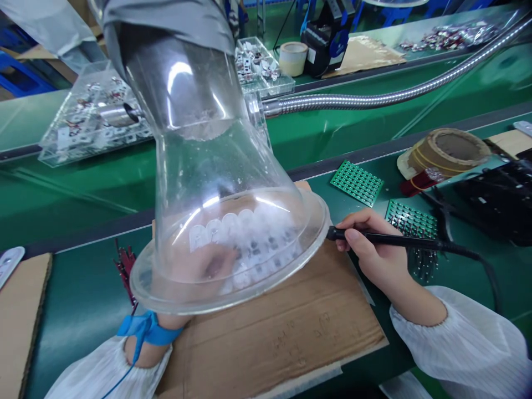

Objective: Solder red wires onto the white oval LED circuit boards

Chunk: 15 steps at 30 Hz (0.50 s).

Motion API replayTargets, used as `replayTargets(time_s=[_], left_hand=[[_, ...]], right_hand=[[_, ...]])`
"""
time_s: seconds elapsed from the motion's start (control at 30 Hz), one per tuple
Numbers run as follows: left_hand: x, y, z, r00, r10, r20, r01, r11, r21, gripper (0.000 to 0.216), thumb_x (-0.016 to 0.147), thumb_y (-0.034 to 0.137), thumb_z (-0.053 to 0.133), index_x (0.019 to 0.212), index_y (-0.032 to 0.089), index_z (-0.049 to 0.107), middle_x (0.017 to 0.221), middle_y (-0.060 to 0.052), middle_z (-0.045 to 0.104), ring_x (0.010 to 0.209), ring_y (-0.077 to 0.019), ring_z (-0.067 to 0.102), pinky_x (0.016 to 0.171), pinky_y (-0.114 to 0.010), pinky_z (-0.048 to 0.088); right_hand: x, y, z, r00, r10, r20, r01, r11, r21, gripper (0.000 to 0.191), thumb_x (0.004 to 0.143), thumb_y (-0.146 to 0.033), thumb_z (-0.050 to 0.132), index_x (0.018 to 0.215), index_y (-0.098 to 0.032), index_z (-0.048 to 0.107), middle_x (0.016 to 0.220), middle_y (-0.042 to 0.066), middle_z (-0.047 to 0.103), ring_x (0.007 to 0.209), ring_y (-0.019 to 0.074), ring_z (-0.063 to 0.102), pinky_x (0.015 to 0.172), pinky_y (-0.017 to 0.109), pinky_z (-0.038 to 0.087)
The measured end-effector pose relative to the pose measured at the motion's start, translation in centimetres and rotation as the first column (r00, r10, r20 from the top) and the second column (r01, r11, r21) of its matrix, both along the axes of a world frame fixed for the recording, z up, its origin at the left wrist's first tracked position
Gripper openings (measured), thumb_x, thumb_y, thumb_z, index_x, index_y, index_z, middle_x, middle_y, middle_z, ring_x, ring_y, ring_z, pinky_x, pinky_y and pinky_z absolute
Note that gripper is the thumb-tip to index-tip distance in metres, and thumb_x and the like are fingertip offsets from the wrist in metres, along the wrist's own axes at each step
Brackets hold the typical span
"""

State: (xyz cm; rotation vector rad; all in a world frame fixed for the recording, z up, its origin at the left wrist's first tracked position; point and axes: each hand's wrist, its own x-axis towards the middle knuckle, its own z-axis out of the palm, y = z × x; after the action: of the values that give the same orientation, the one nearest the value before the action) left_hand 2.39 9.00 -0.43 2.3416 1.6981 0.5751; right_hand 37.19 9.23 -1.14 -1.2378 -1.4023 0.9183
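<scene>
My right hand point(376, 252) is closed around the black handle of a soldering iron point(399, 240). The iron points left, and its tip is hidden behind the rim of a clear fume hood point(174, 183). Through the hood's hazy plastic I see my left hand point(203, 269), fingers curled together beside rows of small white parts point(253, 244). Whatever the left fingers pinch is too blurred to make out. A blue wrist strap point(147, 328) circles my left wrist. Under the hood lies a cardboard sheet point(286, 338). Dark red wires point(126, 269) stick out left of the hood.
Two green circuit boards point(357, 182) lie at the right, near a tape roll point(444, 152) and a dark red wire bundle point(420, 182). A flexible metal arm point(353, 101) supports the hood. Across the divider stand clear trays point(103, 119) of small parts. More cardboard point(22, 327) lies left.
</scene>
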Motion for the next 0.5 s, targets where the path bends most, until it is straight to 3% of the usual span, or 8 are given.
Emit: replayTargets(time_s=[0.17, 0.37, 0.5], left_hand=[[0.01, 0.12, 0.11, 0.998, -0.016, 0.061, 0.016, 1.0, -0.012, 0.04, 0.101, 0.049, 0.056, 0.077, 0.024, 0.077, 0.067, -0.003, 0.073, 0.059, -0.0218, 0.064, 0.059, -0.035, 0.048], [0.2, 0.0, 0.62, 0.991, 0.019, 0.134, -0.03, 0.996, 0.084, 0.041, 0.1, 0.046, 0.058, 0.071, 0.022, 0.074, 0.059, -0.001, 0.067, 0.053, -0.0188, 0.06, 0.052, -0.032, 0.044], [0.25, 0.09, 0.75, 0.99, 0.01, 0.138, -0.024, 0.995, 0.095, 0.04, 0.099, 0.043, 0.058, 0.067, 0.022, 0.071, 0.054, 0.0, 0.061, 0.049, -0.0167, 0.056, 0.049, -0.031, 0.04]], right_hand=[[0.15, 0.0, -0.09, 1.0, 0.002, -0.004, -0.002, 1.0, 0.006, 0.021, 0.102, -0.048, 0.072, 0.097, -0.028, 0.072, 0.076, 0.004, 0.071, 0.06, 0.0182, 0.066, 0.052, 0.032, 0.053], [0.22, 0.28, 0.12, 0.985, -0.039, -0.167, 0.055, 0.994, 0.095, 0.019, 0.101, -0.044, 0.073, 0.092, -0.027, 0.073, 0.069, 0.003, 0.065, 0.056, 0.0193, 0.059, 0.046, 0.034, 0.047], [0.08, 0.04, 0.11, 0.995, 0.018, -0.097, -0.01, 0.996, 0.087, 0.015, 0.102, -0.042, 0.072, 0.097, -0.027, 0.073, 0.075, 0.004, 0.069, 0.057, 0.0192, 0.062, 0.048, 0.035, 0.05]])
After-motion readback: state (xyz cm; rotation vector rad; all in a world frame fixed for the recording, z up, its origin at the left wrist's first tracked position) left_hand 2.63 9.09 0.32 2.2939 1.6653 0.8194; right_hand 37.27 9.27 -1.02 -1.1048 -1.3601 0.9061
